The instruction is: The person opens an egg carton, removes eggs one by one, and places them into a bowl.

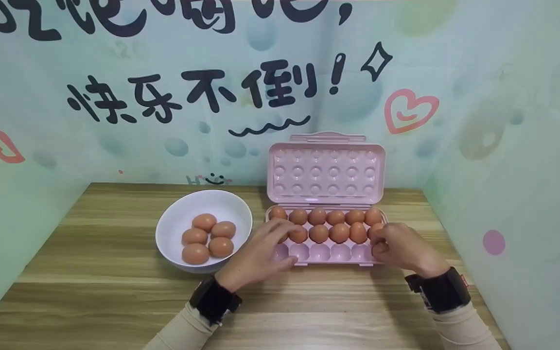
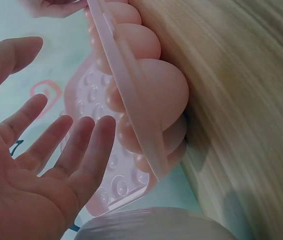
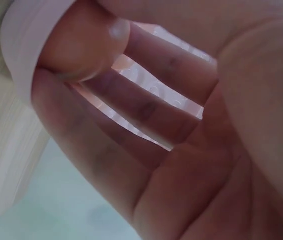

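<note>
A pink egg carton (image 1: pixel 320 253) stands with its lid (image 1: pixel 326 170) raised behind it. Brown eggs (image 1: pixel 319 233) sit in its back and middle rows, and bare cups show along the front row. At the carton's front right corner my right hand (image 1: pixel 406 248) curls its thumb and fingers round an egg (image 3: pixel 84 42), low against the carton's rim. My left hand (image 1: pixel 255 255) hovers over the carton's left end, fingers spread and loosely bent with nothing in them. From the head view it covers part of the leftmost eggs.
Left of the carton is a white bowl (image 1: pixel 168 231) holding several brown eggs (image 1: pixel 195 253), close to my left wrist. Both stand on a wood-grain table (image 1: pixel 90 291). Printed backdrop walls (image 1: pixel 513 194) rise at the back and both sides.
</note>
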{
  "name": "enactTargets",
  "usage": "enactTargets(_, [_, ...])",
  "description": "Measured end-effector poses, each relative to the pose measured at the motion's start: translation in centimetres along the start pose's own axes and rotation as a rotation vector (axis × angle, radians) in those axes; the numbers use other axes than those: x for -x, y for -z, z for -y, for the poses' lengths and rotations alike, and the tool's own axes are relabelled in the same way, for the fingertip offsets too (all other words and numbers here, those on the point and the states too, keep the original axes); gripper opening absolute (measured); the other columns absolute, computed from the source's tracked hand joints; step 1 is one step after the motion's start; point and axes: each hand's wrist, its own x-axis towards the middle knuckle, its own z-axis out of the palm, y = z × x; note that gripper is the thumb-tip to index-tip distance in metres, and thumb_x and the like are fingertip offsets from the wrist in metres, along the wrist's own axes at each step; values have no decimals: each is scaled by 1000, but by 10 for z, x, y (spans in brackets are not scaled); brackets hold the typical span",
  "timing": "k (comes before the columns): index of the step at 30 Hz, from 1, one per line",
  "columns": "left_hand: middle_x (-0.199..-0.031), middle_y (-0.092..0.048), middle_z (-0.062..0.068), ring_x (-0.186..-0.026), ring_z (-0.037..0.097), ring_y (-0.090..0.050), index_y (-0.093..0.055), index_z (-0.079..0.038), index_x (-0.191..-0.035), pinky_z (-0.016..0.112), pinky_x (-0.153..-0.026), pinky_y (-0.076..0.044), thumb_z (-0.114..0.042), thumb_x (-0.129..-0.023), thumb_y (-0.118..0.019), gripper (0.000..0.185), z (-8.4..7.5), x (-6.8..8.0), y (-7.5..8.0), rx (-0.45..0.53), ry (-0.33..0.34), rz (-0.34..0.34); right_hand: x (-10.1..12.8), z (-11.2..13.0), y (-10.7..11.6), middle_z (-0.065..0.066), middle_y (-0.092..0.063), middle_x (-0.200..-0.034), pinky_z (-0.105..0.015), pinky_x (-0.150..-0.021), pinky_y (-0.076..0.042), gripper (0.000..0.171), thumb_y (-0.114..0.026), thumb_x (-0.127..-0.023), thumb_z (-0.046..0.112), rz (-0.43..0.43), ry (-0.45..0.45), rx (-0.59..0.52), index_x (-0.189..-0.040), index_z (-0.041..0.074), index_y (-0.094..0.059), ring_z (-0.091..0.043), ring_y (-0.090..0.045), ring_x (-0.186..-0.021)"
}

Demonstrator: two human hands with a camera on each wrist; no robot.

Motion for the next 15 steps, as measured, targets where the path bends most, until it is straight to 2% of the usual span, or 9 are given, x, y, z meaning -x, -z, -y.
enactTargets(8, [-133,-63,9,-120,29,-61,-62,-16,-135,45,-106,-51,-25,-91,-83,49,3,-1,0,31,1,7,-2,3,4,7,-44,-63,-25,-57,-36,23,-66,-69,-11,13,-13,-8,-67,11,-59,-12,-45,-62])
enactTargets(11, [-133,-62,9,-117,32,-63,-62,-17,-135,44,-104,-53,-23,-91,-83,48,2,-1,1,44,5,2,-2,4,10,6,-51,-66,-25,-60,-39,20,-70,-71,-7,17,-46,-20,-71,12,-64,-12,-48,-65])
enactTargets(15, [-132,-61,7,-118,29,-62,-63,-18,-132,42,-103,-54,-20,-91,-83,46,0,-2,2,33,-7,-29,-2,8,18,6,-58,-72,-26,-63,-44,18,-76,-75,-1,4,-82,-39,-80,15,-70,-12,-54,-69])
